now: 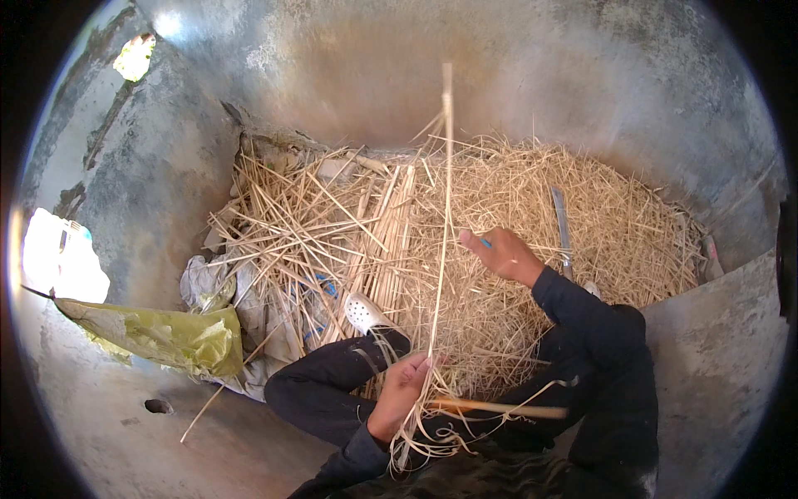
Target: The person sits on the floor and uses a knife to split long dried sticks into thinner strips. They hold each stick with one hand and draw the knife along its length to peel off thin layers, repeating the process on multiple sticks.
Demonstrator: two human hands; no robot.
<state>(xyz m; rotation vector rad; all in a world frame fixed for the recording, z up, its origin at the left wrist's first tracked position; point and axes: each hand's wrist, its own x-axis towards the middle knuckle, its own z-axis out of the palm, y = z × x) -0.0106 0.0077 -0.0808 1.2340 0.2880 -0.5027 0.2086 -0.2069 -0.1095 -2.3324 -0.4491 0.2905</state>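
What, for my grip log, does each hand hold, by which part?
Left hand: a long bamboo-like strip, toward its lower end. Right hand: cannot tell; something blue shows.

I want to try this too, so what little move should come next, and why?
Perhaps bring the right hand in to steady the long pale strip: the left hand grips it low, its top end sticks up free, and the right hand is close beside it.

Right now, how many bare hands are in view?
2: the left hand, lower centre, gripping a long, thin tan strip; the right hand, right of that strip, over loose straw-coloured shavings, with a small blue object showing. No others visible.
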